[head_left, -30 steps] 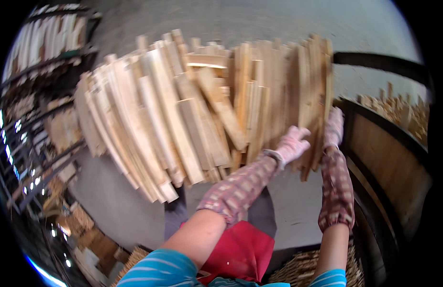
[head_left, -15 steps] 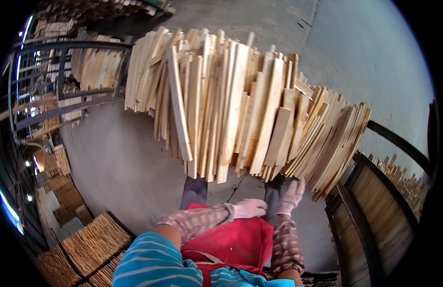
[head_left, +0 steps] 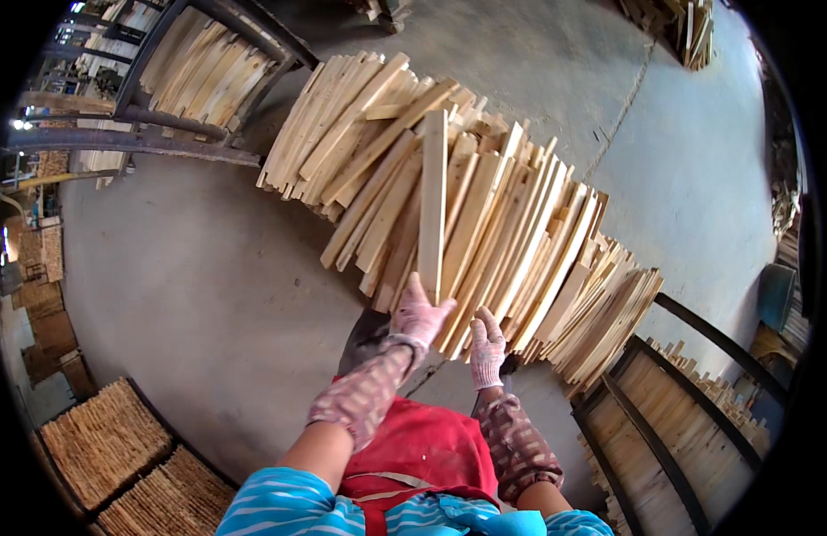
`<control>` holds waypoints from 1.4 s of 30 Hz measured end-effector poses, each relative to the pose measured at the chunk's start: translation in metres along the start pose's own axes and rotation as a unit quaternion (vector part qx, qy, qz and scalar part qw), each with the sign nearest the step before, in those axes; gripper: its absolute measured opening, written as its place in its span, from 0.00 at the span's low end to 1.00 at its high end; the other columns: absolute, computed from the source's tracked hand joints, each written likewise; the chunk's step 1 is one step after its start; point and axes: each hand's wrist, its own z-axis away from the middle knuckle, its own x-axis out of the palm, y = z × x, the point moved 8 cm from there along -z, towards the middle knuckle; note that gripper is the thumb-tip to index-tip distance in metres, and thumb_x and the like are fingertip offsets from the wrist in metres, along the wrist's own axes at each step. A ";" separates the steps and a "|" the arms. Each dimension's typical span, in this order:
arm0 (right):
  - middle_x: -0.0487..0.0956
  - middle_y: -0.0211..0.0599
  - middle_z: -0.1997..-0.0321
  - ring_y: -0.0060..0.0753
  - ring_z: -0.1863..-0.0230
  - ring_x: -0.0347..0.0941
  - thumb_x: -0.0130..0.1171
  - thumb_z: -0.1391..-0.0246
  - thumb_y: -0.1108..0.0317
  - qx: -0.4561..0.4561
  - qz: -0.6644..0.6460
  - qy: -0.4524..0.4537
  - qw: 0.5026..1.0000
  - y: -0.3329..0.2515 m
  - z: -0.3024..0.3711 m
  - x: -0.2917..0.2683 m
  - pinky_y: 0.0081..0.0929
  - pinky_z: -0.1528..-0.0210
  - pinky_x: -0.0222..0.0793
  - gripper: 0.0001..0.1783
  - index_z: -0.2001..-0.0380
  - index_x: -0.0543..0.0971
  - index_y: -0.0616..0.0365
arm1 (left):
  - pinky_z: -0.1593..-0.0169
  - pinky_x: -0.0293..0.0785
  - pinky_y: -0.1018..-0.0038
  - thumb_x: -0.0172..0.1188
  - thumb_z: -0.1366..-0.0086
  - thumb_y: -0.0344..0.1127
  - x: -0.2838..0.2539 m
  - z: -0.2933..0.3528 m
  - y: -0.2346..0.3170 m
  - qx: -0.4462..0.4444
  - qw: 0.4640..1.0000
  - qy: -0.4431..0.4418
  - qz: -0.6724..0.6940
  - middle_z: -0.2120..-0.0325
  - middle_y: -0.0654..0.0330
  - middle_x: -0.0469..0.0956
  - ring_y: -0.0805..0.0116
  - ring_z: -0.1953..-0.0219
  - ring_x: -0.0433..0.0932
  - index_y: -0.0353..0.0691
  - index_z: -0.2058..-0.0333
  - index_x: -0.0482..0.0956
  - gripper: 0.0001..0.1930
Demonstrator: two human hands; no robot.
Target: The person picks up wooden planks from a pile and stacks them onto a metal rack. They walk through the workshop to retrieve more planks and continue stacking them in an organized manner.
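Observation:
A long heap of pale wooden boards (head_left: pixel 530 228) stretches across the floor in front of me. My left hand (head_left: pixel 420 314), in a pinkish knit glove, is at the near end of one light board (head_left: pixel 433 201), its thumb on the right side and fingers on the left. That board lies on top of the heap, at a slant to those around it. My right hand (head_left: pixel 487 350), gloved the same way, is just to the right, close to the near board ends. Its fingers are stretched out, and it holds nothing.
A dark metal rack (head_left: pixel 181 143) with boards stands at the far left. On the right is another dark frame (head_left: pixel 668 447) holding wood. Stacked wood pieces (head_left: pixel 105 438) sit at the lower left. More boards (head_left: pixel 695 36) lie at the far right on the grey floor (head_left: pixel 208 259).
The view has turned, so the heap slants more. My left hand has moved forward from over the red apron to a board's near end. My right hand stays close to the heap.

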 end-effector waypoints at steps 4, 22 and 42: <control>0.79 0.44 0.39 0.34 0.38 0.74 0.57 0.33 0.66 -0.012 -0.004 0.029 0.999 -0.012 0.007 0.050 0.28 0.35 0.67 0.24 0.39 0.74 0.68 | 0.33 0.65 0.58 0.73 0.45 0.47 -0.017 -0.017 -0.002 -0.063 0.991 -0.121 -0.008 0.35 0.40 0.65 0.45 0.33 0.66 0.41 0.28 0.51 0.52; 0.80 0.24 0.66 0.18 0.70 0.72 0.57 0.36 0.65 -0.045 0.144 -0.299 0.942 -0.110 0.117 0.319 0.18 0.68 0.68 0.19 0.45 0.80 0.63 | 0.56 0.79 0.57 0.65 0.43 0.43 -0.297 0.306 -0.508 -0.423 0.845 0.046 0.323 0.60 0.50 0.84 0.55 0.62 0.83 0.40 0.49 0.79 0.24; 0.85 0.41 0.56 0.31 0.53 0.80 0.62 0.37 0.64 -0.413 0.242 -0.614 0.628 -0.257 0.487 1.005 0.29 0.48 0.75 0.16 0.51 0.82 0.63 | 0.55 0.79 0.63 0.67 0.42 0.47 -0.691 0.148 -0.765 -0.353 0.661 0.498 0.436 0.62 0.48 0.85 0.58 0.59 0.84 0.34 0.52 0.82 0.25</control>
